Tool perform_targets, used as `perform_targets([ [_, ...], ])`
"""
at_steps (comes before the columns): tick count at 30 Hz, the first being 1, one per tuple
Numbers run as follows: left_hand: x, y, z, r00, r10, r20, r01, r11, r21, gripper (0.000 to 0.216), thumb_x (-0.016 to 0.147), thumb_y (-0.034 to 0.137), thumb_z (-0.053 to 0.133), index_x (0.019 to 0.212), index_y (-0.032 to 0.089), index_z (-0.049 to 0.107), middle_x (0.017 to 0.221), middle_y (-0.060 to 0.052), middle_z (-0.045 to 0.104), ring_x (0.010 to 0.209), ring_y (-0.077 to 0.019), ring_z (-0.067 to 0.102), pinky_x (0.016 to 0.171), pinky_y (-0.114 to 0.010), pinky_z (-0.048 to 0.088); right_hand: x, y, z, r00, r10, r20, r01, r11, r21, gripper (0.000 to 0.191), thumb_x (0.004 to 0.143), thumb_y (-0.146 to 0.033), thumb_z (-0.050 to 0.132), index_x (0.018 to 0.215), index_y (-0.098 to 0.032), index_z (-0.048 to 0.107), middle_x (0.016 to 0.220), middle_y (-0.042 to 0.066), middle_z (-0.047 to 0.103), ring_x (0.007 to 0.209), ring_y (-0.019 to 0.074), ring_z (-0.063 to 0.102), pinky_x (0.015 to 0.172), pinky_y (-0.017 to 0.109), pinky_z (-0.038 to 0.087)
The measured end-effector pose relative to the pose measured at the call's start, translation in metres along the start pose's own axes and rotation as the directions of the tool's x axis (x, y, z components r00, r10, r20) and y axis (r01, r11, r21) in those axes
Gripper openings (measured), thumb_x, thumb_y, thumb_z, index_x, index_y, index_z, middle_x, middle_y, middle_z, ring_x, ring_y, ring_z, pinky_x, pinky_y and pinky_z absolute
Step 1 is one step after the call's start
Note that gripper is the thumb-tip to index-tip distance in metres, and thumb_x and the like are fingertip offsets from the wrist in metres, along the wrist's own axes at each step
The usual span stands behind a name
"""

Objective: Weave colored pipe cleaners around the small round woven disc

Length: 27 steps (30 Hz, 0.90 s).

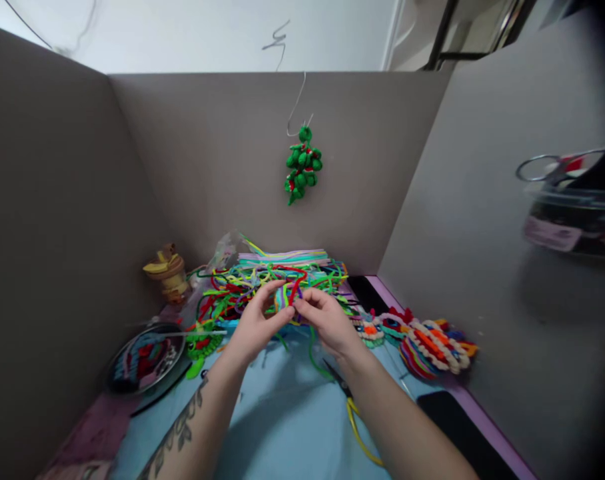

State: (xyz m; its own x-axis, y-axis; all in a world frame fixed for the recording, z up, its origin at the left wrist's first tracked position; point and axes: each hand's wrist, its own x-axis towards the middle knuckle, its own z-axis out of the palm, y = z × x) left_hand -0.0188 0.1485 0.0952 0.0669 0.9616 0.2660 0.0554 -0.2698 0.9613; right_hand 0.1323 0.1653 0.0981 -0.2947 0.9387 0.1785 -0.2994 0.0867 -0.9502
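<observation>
At the centre of the frame, the left hand [255, 325] is holding a small striped piece [282, 297] between thumb and forefinger, so the piece is lying just right of that palm, its coloured bands running roughly up and down. A red fuzzy strand [297, 288] is crossing its right side, its long axis rising from the fingertips toward the upper right, then bending left at the top. The right hand [330, 323] is closing in a narrow pinch at the strand's lower end and is the nearer one to it; whether its tips are gripping strand or striped piece, I cannot tell. Behind both hands, a heap of coloured strands [227, 297] is spreading; yellow-handled scissors [353, 417] are lying at lower right.
</observation>
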Motion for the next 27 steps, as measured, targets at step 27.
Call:
perform_targets([
  [27,-0.001,0.015,-0.033,0.969,0.085,0.233,-0.171,0.909,0.379,0.05,0.076,0.034,0.068,0.125,0.025,0.057,0.133,-0.008,0.056,0.123,-0.0284,0.051,0.095,-0.035,0.047,-0.002,-0.025,-0.042,0.771,-0.637,0.005,0.58,0.697,-0.421,0.007,0.08,-0.022,0.067,0.081,-0.024,0.074,0.077,0.002,0.068,0.07,0.015,0.063,0.064,0.028,0.052],
])
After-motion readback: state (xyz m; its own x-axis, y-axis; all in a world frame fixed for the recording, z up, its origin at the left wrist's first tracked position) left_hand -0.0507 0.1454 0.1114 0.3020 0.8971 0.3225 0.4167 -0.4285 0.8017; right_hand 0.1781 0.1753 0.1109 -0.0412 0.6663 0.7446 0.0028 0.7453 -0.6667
